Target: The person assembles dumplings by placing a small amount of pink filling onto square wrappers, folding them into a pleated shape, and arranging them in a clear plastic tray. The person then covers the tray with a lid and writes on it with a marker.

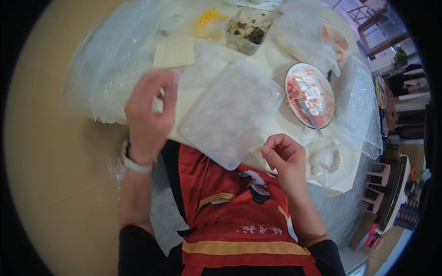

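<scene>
My right hand (pixel 285 157) pinches a small pale-yellow strip (pixel 255 149) between thumb and fingertips. The strip lies near the front right edge of a flat translucent plastic container (pixel 231 110). Pale rounded shapes show faintly through that container's top, and its near corner juts past the table edge. My left hand (pixel 150 107) is raised to the left of the container, blurred, with its fingers curled toward the thumb. Whether it holds anything cannot be made out. Just beyond it lies a stack of square pale-yellow sheets (pixel 173 52).
An enamel bowl (pixel 310 74) holds pink paste and a metal-handled utensil (pixel 309 117). Behind are a tub of dark green filling (pixel 248 31), yellow bits (pixel 210 17) and a pink mug (pixel 335 38). Plastic sheeting (pixel 114 51) covers the table's left side; a crumpled bag (pixel 326 160) lies right.
</scene>
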Demonstrator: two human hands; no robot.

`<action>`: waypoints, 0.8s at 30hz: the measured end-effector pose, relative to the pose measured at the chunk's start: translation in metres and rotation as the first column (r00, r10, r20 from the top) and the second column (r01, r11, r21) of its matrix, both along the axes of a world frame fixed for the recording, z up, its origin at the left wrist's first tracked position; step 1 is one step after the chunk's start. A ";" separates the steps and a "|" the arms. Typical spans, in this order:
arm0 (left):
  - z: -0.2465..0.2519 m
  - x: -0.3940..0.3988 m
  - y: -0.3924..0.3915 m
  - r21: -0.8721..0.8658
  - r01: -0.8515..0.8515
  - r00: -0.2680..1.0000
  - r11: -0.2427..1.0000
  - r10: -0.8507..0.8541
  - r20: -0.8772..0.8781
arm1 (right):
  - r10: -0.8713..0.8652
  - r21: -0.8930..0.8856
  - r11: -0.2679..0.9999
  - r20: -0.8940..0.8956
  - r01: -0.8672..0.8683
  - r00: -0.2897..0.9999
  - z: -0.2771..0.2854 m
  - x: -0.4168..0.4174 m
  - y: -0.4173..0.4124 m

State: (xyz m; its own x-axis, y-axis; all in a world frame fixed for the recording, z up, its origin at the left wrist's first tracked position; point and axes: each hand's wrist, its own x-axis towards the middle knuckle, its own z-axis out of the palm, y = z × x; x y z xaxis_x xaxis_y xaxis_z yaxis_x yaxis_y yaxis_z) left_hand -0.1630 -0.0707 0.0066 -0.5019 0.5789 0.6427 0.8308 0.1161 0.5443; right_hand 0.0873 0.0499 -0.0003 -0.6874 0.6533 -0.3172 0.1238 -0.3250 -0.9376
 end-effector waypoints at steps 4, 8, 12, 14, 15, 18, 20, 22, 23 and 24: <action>-0.041 0.046 -0.044 -0.038 -0.201 0.951 0.979 0.205 0.231 | 0.106 0.051 0.993 0.070 -0.110 0.992 0.000 -0.029 -0.002; -0.064 0.081 -0.059 -0.060 -0.274 0.914 0.960 0.279 0.293 | 0.180 0.155 0.968 0.132 -0.199 0.975 -0.004 -0.069 -0.012; -0.066 0.097 -0.053 -0.020 -0.225 0.940 0.974 0.222 0.260 | 0.128 0.292 0.937 0.220 -0.190 0.967 -0.009 -0.096 -0.020; -0.064 0.100 -0.051 -0.012 -0.207 0.941 0.978 0.203 0.271 | 0.081 0.341 0.926 0.243 -0.163 0.967 -0.011 -0.100 -0.022; -0.066 0.100 -0.049 -0.002 -0.197 0.943 0.980 0.191 0.273 | 0.057 0.358 0.922 0.244 -0.145 0.968 -0.013 -0.099 -0.022; -0.070 0.101 -0.046 -0.009 -0.145 0.968 0.989 0.144 0.206 | 0.011 0.401 0.909 0.247 -0.112 0.969 -0.017 -0.099 -0.019; -0.075 0.103 -0.042 -0.009 -0.103 0.975 0.995 0.103 0.196 | -0.005 0.423 0.900 0.253 -0.106 0.968 -0.020 -0.099 -0.017; -0.079 0.104 -0.040 -0.017 -0.082 0.981 0.997 0.083 0.175 | -0.014 0.436 0.894 0.255 -0.102 0.967 -0.022 -0.100 -0.017; -0.078 0.105 -0.039 -0.024 -0.086 0.980 0.996 0.089 0.177 | -0.018 0.448 0.888 0.264 -0.106 0.964 -0.023 -0.100 -0.017; -0.078 0.104 -0.039 -0.033 -0.091 0.980 0.995 0.095 0.175 | -0.022 0.458 0.882 0.270 -0.108 0.963 -0.024 -0.101 -0.018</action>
